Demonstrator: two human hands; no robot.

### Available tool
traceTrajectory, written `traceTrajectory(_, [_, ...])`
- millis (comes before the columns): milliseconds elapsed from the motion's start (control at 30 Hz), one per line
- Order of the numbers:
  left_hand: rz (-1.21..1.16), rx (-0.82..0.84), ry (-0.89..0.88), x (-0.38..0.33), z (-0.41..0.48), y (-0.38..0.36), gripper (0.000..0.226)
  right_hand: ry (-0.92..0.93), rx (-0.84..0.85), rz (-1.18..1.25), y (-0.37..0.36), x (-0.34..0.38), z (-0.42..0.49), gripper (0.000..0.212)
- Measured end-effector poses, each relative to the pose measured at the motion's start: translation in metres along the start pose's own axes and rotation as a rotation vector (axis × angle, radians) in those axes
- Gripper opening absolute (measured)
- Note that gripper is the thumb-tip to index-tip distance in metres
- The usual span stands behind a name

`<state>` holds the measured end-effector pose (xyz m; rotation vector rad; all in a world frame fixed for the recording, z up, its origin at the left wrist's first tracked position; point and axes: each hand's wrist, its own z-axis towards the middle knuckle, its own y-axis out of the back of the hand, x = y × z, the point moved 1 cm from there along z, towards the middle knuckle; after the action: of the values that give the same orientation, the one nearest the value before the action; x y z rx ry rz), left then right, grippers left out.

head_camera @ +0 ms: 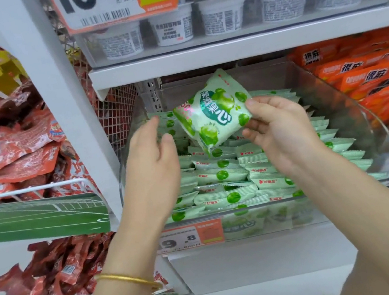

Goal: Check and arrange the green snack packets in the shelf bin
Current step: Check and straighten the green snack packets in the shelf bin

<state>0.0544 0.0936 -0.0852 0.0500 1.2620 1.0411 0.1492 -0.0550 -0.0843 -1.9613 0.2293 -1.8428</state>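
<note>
Right hand (280, 130), green packet (214, 115) aslant

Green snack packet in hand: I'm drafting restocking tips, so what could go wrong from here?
The light green plastic snack packet hangs tilted, pinched at one edge by the right hand; it may slip. The stacked green packets reach about the front rim of the clear plastic bin, so a careless push might spill some over.

Just above the right grip (280, 130) and its lifted packet (216, 115), the shelf board (248, 46) caps the opening. Beneath, stacked green packets (221, 176) fill the clear bin (369, 123); its curved wall blocks the right. Space lies open toward the front.
</note>
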Motion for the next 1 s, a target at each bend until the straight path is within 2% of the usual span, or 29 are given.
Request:
traceTrajectory(100, [-0.330, 0.053, 0.096, 0.000, -0.003, 0.003, 0.050, -0.006, 0.106, -0.108, -0.003, 0.001, -0.002, 0.013])
traceTrajectory(167, [-0.421, 0.133, 0.143, 0.001, -0.005, 0.002, 0.059, 0.005, 0.165, -0.176, -0.005, -0.001, -0.003, 0.012])
traceTrajectory(367, [-0.517, 0.229, 0.106, 0.000, -0.012, 0.001, 0.060, 0.065, 0.222, -0.226, -0.006, -0.001, -0.005, 0.012])
traceTrajectory(467, [-0.517, 0.250, 0.075, -0.002, -0.016, -0.001, 0.063, 0.138, 0.258, -0.346, -0.006, -0.002, -0.009, 0.004])
traceTrajectory(667, [-0.531, 0.288, 0.034, -0.004, -0.015, -0.003, 0.064, 0.238, 0.178, -0.390, -0.005, -0.004, -0.007, 0.011])
traceTrajectory(767, [-0.436, 0.228, 0.024, -0.003, -0.014, -0.005, 0.058, 0.196, 0.186, -0.355, -0.006, -0.006, -0.007, 0.020])
traceTrajectory(900, [0.059, -0.052, -0.236, -0.001, -0.017, -0.006, 0.034, 0.134, 0.176, -0.290, -0.006, -0.006, -0.008, 0.018])
traceTrajectory(934, [0.170, -0.109, -0.287, -0.002, -0.018, -0.005, 0.033, 0.113, 0.175, -0.260, -0.006, -0.005, -0.009, 0.016])
traceTrajectory(1000, [0.253, -0.110, -0.314, -0.007, -0.021, -0.006, 0.046, 0.081, 0.186, -0.187, -0.005, -0.004, -0.010, 0.016])
